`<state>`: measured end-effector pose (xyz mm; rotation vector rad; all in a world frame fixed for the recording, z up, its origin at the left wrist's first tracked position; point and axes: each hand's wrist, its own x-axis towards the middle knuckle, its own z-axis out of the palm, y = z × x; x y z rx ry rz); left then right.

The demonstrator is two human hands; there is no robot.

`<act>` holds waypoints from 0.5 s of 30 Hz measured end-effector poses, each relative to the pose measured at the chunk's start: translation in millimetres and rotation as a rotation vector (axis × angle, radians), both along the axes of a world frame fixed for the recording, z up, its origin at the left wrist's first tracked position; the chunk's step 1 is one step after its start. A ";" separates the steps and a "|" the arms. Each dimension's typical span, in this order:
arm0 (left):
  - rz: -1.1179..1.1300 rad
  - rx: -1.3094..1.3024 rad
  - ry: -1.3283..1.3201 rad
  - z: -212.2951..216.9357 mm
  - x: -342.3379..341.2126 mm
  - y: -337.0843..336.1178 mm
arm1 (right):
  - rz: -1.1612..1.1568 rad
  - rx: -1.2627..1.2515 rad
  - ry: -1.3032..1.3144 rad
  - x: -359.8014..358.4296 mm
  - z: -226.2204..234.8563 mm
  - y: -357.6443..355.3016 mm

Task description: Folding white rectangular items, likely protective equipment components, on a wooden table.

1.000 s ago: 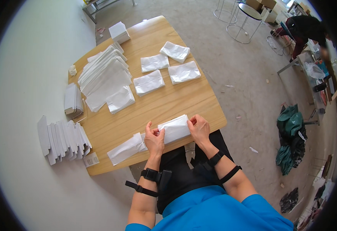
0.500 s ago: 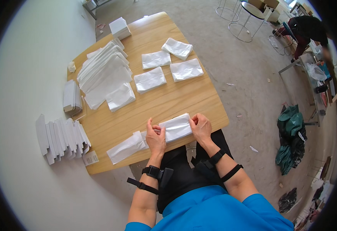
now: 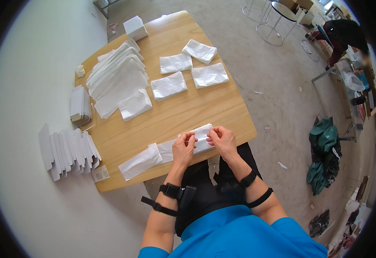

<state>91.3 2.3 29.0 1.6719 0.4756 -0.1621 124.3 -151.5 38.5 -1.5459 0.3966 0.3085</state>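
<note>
Action at the near edge of the wooden table [image 3: 196, 111], toward its right-hand corner! The left hand [image 3: 184, 147] was over the left part of a folded white stack [image 3: 202, 143], fingers bent in, thumb and fingertips nearly meeting; whether they had a thin edge between them, you couldn't tell. Just beside it, the right hand [image 3: 222, 140] was at the stack's right end, fingertips drawn close to the thumb, and again a grip on the top layer couldn't be made out. The stack lay flat along that near edge, a long white strip [image 3: 140, 162] stretching out from it toward the near left corner, where a small printed card [image 3: 100, 173] lay.

Farther up, four folded white bundles [image 3: 169, 86] sat toward the right edge, well apart from the hands. A big fanned pile of white sheets [image 3: 118, 79] filled the left side, and a white block [image 3: 135, 28] stood by the far edge. Off to the right, another person [image 3: 345, 34] bent over beside a cluttered bench [image 3: 342, 67]!
</note>
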 end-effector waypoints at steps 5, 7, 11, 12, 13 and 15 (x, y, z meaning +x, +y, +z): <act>-0.033 0.038 0.070 -31.0 -2.9 9.7 | 0.003 -0.581 -0.136 -20.4 -22.8 -35.3; -0.071 0.110 0.028 -33.2 -2.1 9.4 | 0.021 -0.451 -0.163 -21.5 -14.5 -29.8; -0.110 0.154 0.012 -34.4 -1.8 9.9 | 0.116 -0.153 -0.151 -15.5 -19.8 5.1; -0.101 0.121 0.015 -29.2 -0.8 8.3 | 0.185 -0.172 -0.190 -12.4 -31.3 11.3; -0.084 0.086 0.033 -27.3 -0.5 8.7 | 0.118 -0.098 -0.041 -4.4 -35.9 10.6; 0.025 0.098 -0.064 -19.6 -11.7 16.0 | 0.134 -0.116 -0.040 -4.0 -42.6 13.9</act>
